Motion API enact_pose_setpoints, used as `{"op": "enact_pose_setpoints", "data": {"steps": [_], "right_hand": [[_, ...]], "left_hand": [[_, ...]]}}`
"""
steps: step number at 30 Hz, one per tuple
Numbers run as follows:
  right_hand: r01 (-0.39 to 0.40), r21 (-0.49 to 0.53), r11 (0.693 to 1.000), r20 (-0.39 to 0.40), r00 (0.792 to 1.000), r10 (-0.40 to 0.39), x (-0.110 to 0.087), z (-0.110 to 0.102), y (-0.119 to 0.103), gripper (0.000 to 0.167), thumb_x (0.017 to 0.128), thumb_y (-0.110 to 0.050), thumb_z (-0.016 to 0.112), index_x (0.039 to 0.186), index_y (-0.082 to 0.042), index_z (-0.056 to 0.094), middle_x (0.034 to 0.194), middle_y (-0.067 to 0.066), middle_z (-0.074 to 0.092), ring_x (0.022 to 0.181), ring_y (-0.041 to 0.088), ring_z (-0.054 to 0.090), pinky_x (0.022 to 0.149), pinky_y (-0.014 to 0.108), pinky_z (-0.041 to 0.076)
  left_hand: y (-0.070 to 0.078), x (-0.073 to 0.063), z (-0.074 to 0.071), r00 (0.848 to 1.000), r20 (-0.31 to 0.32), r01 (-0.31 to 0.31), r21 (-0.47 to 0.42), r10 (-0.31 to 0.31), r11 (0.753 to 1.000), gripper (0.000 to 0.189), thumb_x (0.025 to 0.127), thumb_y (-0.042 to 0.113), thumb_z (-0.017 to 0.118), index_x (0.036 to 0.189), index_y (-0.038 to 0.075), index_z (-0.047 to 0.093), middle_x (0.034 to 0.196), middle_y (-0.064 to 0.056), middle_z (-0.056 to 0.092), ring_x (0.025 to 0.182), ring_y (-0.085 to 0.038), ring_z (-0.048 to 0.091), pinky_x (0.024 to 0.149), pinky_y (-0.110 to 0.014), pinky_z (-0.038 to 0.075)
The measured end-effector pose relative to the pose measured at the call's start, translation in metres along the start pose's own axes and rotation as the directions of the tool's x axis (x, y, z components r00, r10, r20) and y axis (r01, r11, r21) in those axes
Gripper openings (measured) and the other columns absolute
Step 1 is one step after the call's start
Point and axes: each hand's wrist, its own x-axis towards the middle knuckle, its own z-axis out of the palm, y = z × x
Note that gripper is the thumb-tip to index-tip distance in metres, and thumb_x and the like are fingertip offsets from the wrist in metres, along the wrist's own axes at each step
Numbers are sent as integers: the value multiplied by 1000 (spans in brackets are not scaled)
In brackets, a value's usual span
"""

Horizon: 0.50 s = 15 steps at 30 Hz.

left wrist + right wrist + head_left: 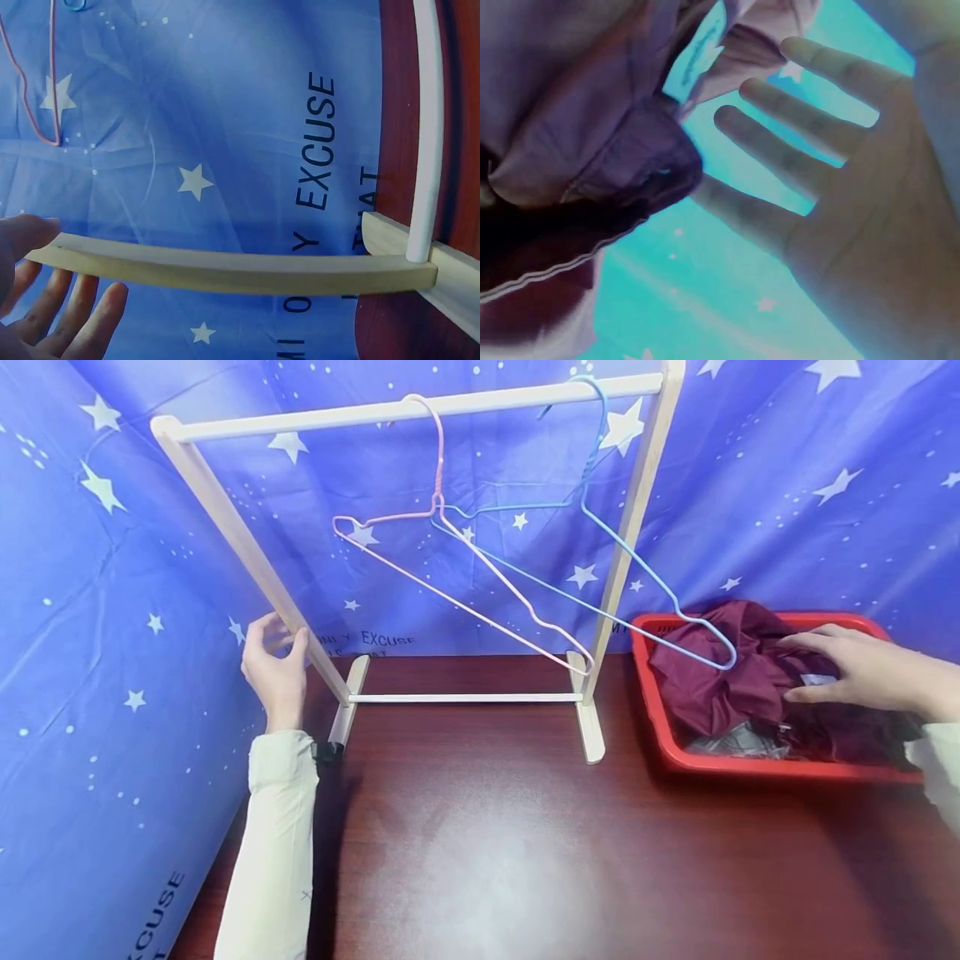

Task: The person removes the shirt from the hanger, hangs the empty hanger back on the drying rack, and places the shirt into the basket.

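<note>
A light wooden clothes rack (255,556) stands on the table, with a pink hanger (480,614) and a blue hanger (652,572) hooked on its top bar. My left hand (276,672) holds the rack's left post low down; in the left wrist view the thumb and fingers lie on opposite sides of the post (247,274). Over the red basket (660,718), my right hand (855,664) reaches to a crumpled burgundy garment (712,685). In the right wrist view its fingers are straight and spread beside the garment (592,127), which shows a pale label (697,60).
A grey piece, perhaps cloth or plastic (738,742), lies in the basket under the garment. Blue star-patterned fabric (112,677) hangs behind and to the left. The dark red-brown table (480,860) reflects light in front of the rack.
</note>
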Motion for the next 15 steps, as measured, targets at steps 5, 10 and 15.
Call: {"op": "enact_pose_setpoints", "data": {"steps": [5,10,15], "right_hand": [[11,13,1000,-79,997,-10,-11,1,-12,63,75,-19,84,123,11,58,121,35,56,115,47,48,97,66,37],[44,35,998,-161,986,-38,-21,-3,-31,52,79,-17,79,123,5,61,123,32,58,121,47,44,115,59,24],[28,-13,1000,-212,977,-30,-24,-6,-58,50,78,-19,81,121,0,63,120,26,61,116,43,51,100,64,38]], "left_hand": [[-1,-12,-8,999,10,-38,-53,38,998,32,87,11,71,119,8,67,103,-4,69,83,3,63,74,-15,53],[1,-25,-16,996,26,-82,-65,84,995,28,88,7,69,116,2,66,102,-8,70,83,4,61,71,-12,51],[4,-38,-21,986,60,-154,-60,158,986,27,89,4,68,116,0,67,105,-13,71,84,0,61,70,-12,48]]}}
